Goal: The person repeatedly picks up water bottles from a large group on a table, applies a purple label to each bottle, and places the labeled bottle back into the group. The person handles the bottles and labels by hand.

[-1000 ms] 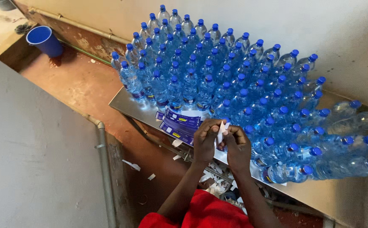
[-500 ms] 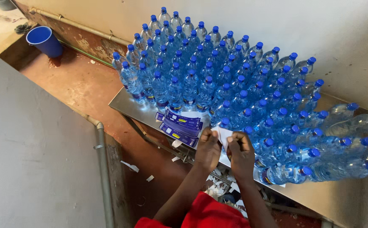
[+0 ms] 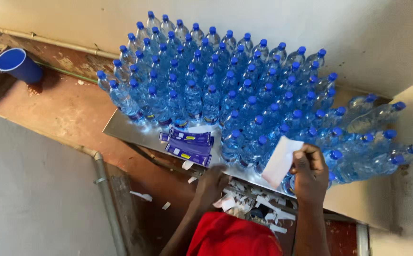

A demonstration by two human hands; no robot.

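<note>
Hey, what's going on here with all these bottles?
A person stands at a metal table crowded with blue-capped water bottles. The right hand holds a white label strip up beside the nearest bottles, while the left hand is low at the table's edge. A stack of blue labels lies on the table nearby.

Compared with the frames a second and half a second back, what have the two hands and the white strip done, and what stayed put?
The hands, earlier together peeling a white strip, have parted. The right hand now holds the white strip up alone beside the bottles. The left hand has dropped to the table's near edge, seemingly with a paper scrap. The bottles and the stack of blue labels look unmoved; the view shifted.
</note>
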